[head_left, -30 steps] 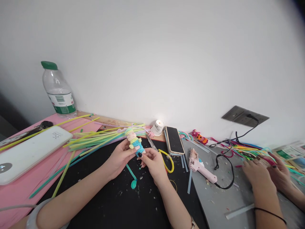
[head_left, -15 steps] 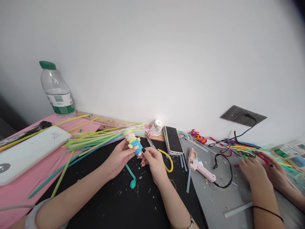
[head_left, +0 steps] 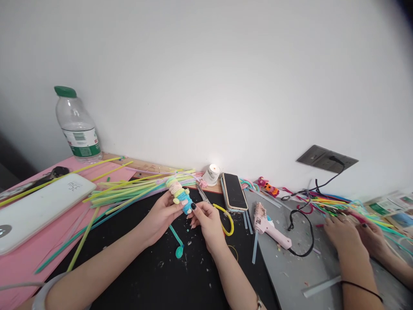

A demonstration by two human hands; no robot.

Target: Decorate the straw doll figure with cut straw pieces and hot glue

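Observation:
A small doll of wound pipe cleaners (head_left: 182, 201), blue below with pink and yellow above, is held up over the black mat (head_left: 145, 275). My left hand (head_left: 164, 215) is closed around its left side and back. On its lower right end, the thumb and fingers of my right hand (head_left: 206, 221) pinch. Below the doll lies a teal pipe cleaner with a round coiled end (head_left: 179, 250); its upper part is hidden by my left hand. Yellow-handled scissors (head_left: 229, 224) rest just beyond my right hand.
Behind lies a bundle of pastel pipe cleaners (head_left: 129, 189). A paper cup (head_left: 211, 175), a phone (head_left: 235, 192) and a pink glue gun (head_left: 271, 230) stand or lie rightward. At left are a white power bank (head_left: 41, 211) and a bottle (head_left: 80, 133). Another person's hands (head_left: 346, 232) work at far right.
The doll has turned slightly in my fingers, so its yellow side pieces show differently. Both hands keep their hold. The whole view has shifted a little.

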